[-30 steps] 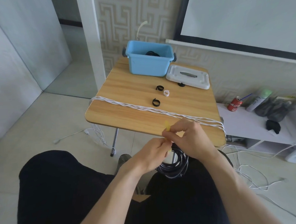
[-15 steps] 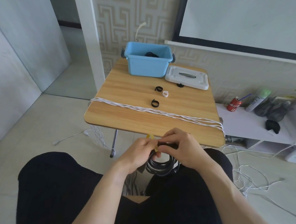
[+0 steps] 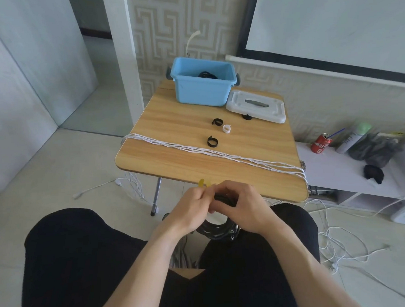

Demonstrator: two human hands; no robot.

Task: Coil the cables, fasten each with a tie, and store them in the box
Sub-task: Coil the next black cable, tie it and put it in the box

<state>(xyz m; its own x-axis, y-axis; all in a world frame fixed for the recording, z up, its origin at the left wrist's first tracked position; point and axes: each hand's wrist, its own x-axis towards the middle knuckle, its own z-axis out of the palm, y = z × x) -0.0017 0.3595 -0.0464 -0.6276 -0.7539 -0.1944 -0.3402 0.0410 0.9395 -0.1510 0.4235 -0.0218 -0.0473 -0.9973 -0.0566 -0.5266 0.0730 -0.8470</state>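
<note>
— Why is the black cable [image 3: 216, 226] held just in front of the table [image 3: 173, 160], over the lap?

— Probably so both hands can work on it freely. The right hand [image 3: 246, 207] is curled around the top of the coil, seemingly to keep the loops bunched. The left hand [image 3: 191, 209] pinches the yellow tie [image 3: 203, 183], whose end sticks up beside the table's near edge, probably to wrap it round the bundle.

— How does the coil look?

— Several dark loops hang below the hands, fairly even. Whether the tie is closed yet, I cannot tell.

— And on the table?

— A white cable [image 3: 196, 151] lies stretched across it, uncoiled. Beyond it sit spare ties [image 3: 212, 141], and at the far edge the blue box [image 3: 204, 86], with something dark already inside, beside its lid [image 3: 255, 106].
</note>
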